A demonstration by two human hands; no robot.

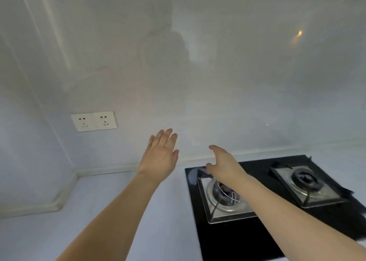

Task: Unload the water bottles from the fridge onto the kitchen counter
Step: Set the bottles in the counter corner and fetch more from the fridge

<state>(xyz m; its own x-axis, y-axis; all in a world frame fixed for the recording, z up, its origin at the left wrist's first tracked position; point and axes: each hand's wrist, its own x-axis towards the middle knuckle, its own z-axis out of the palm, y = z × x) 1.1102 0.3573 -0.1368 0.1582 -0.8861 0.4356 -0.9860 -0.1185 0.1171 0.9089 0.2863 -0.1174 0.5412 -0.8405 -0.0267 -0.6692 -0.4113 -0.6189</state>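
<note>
Two bare forearms reached up from the bottom edge of the view, stretched out over the kitchen counter (pixel 83 211). At the end of one, the left hand (pixel 160 155) was raised in front of the wall (pixel 217 82), palm turned inward, its fingers straight and held close together, gripping nothing. Just beside it, the right hand (pixel 221 165) hovered above the near corner of the black gas hob (pixel 257 237), fingers loosely extended and thumb apart — it too carried nothing. Both hands were spread and free.

No water bottle showed anywhere in the view, nor the fridge, so where they stood could not be told. The pale counter ran along the wall into a corner on the left. Set into it on the right, the hob bore two steel burners: the left burner (pixel 223 197) partly under the right wrist, the right burner (pixel 305 181) farther off. A double wall socket (pixel 94 121) sat on the wall above the counter — left of the left hand.
</note>
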